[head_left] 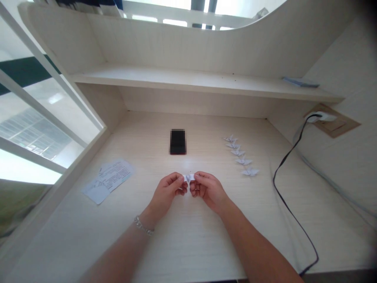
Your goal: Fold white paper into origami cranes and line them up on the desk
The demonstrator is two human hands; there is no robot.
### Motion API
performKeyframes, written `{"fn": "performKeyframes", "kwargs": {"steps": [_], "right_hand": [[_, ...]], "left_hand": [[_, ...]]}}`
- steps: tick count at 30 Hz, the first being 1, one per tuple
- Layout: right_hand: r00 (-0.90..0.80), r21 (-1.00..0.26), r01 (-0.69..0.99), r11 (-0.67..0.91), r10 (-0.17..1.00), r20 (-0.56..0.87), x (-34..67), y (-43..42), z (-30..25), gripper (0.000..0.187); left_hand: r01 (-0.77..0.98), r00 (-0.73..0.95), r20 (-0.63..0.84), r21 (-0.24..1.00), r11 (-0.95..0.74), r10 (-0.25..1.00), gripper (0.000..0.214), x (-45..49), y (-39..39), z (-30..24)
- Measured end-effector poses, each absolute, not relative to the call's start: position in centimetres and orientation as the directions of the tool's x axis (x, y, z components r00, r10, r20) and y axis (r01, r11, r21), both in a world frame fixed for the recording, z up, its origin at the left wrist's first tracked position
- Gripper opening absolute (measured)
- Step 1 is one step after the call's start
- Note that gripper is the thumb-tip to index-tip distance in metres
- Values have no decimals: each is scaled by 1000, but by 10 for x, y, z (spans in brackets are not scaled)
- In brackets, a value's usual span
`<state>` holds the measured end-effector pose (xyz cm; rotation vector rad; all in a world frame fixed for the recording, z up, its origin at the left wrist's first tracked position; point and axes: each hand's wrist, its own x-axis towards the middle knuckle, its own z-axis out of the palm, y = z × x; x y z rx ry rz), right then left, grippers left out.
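Between my two hands is a small folded white paper piece [189, 178], held just above the desk. My left hand [169, 188] pinches its left end between thumb and fingers; a bracelet [143, 226] circles that wrist. At the other end, my right hand [209, 190] pinches the paper the same way. The fingertips hide part of the folds. To the right of my hands, several white paper cranes [243, 161] stand in a slanting row on the desk.
A dark pixelated rectangle [178, 142] lies beyond my hands. Printed paper sheets [108, 179] overlap at the left. A black cable [290, 210] runs from the wall socket [335, 120] down the right side. A shelf [188, 80] spans the back, with a thin flat item [300, 82] on it.
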<state>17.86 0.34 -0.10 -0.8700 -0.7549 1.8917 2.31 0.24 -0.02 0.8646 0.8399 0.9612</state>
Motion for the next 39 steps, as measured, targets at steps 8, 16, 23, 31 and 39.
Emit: {"fn": "performKeyframes", "kwargs": {"steps": [8,16,23,31,39], "right_hand": [[-321,-817,-413,-401,904,-282,178,6,-7,17],[-349,-874,-328,-357,906,-239,177,4,-6,18],[-328,-796,-437,-419,898,-293,175,5,-3,17],[-172,-870,-328,-367,929,-327,176,23,-13,23],[8,-826,529,196,972,236,163,98,-26,35]], "left_hand": [[-272,311,-210,915,298,927,19,20,4,-1],[-146,356,-247,938,314,901,21,19,4,-1],[-311,361,-186,900,306,914,23,18,3,4],[-183,235,-184,956,229,954,24,14,9,-1],[-179,184,-195,957,227,964,25,8,14,-5]]}}
